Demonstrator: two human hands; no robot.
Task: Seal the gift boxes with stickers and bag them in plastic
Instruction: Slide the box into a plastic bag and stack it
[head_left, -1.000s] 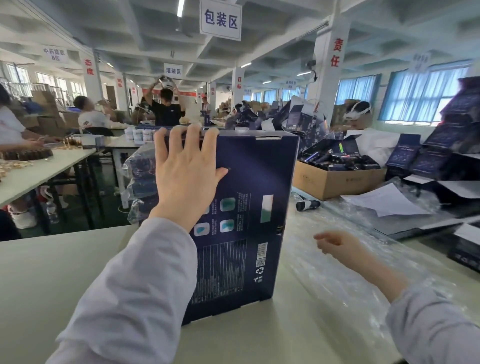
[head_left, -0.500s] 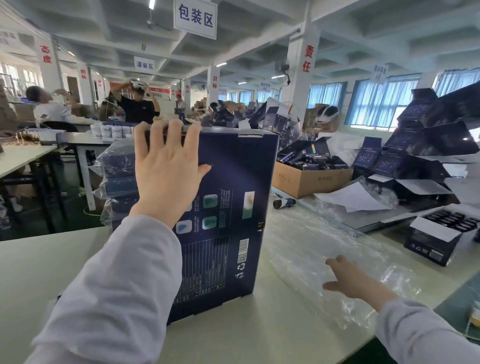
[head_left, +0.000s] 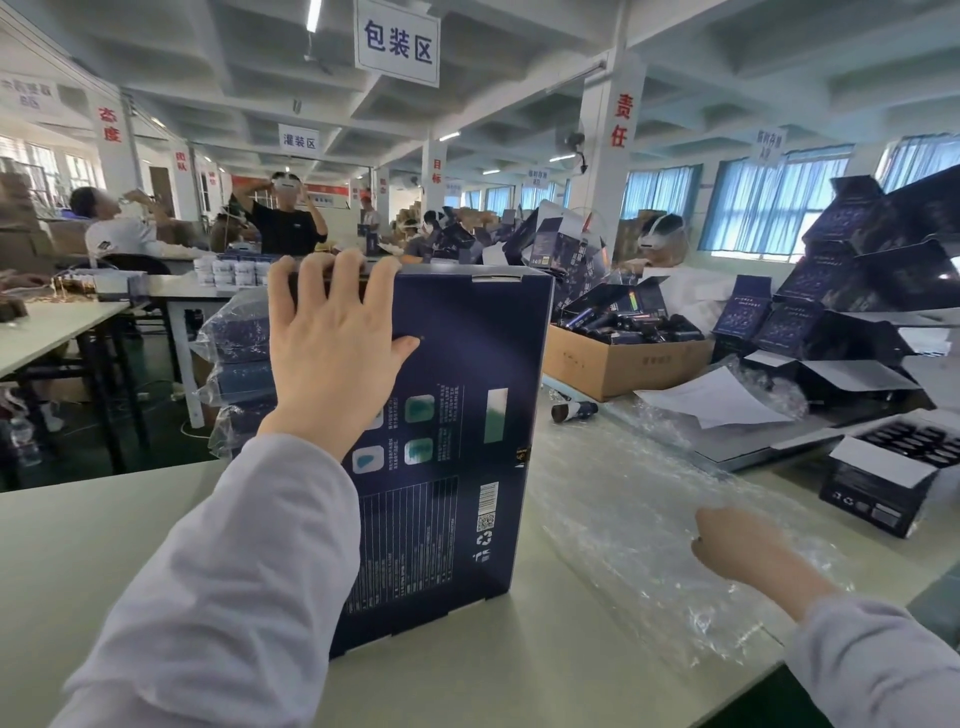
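A tall dark blue gift box (head_left: 457, 415) stands upright on the pale table (head_left: 104, 545), its printed back facing me. My left hand (head_left: 332, 353) holds it near the top, fingers hooked over the upper edge and thumb pressed on the face. To the right lies a pile of clear plastic bags (head_left: 623, 493). My right hand (head_left: 737, 545) rests on that plastic with its fingers bent down; the fingertips are hidden, so a pinch cannot be made out.
Bagged boxes (head_left: 239, 364) are stacked behind the gift box at left. A cardboard carton (head_left: 613, 364) of dark items, a small bottle (head_left: 574, 411), a paper sheet (head_left: 711, 400) and open dark boxes (head_left: 883, 483) crowd the right. People work at tables beyond.
My right hand came down onto the plastic pile and its fingers bent. My left hand kept its hold on the box top.
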